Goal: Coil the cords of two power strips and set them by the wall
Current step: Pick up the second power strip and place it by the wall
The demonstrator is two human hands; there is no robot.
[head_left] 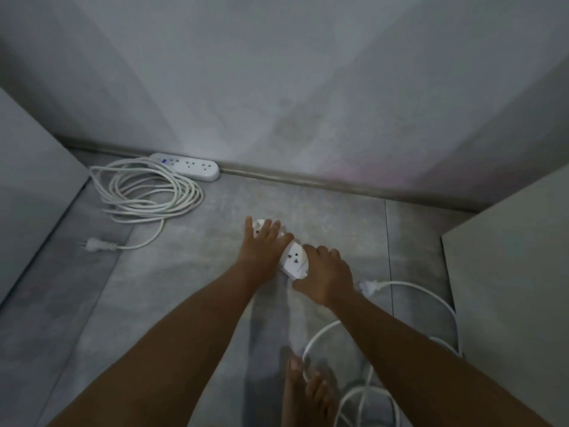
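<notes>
A white power strip [188, 166] lies against the wall's baseboard at the back left, its white cord [144, 192] coiled on the floor in front of it, the plug [95, 245] trailing to the left. A second white power strip [292, 260] lies on the floor in the middle. My left hand [261, 245] rests on its far end with fingers spread over it. My right hand [326, 275] grips its near end. Its cord [431, 291] runs in loose loops on the floor at the right, its plug [368, 286] just behind my right hand.
Grey wall [277, 87] ahead, with a baseboard [338, 181] along the tiled floor. A pale cabinet side [30, 186] stands at the left and another [511, 272] at the right. A bare foot [304, 392] stands near the cord loops at the bottom.
</notes>
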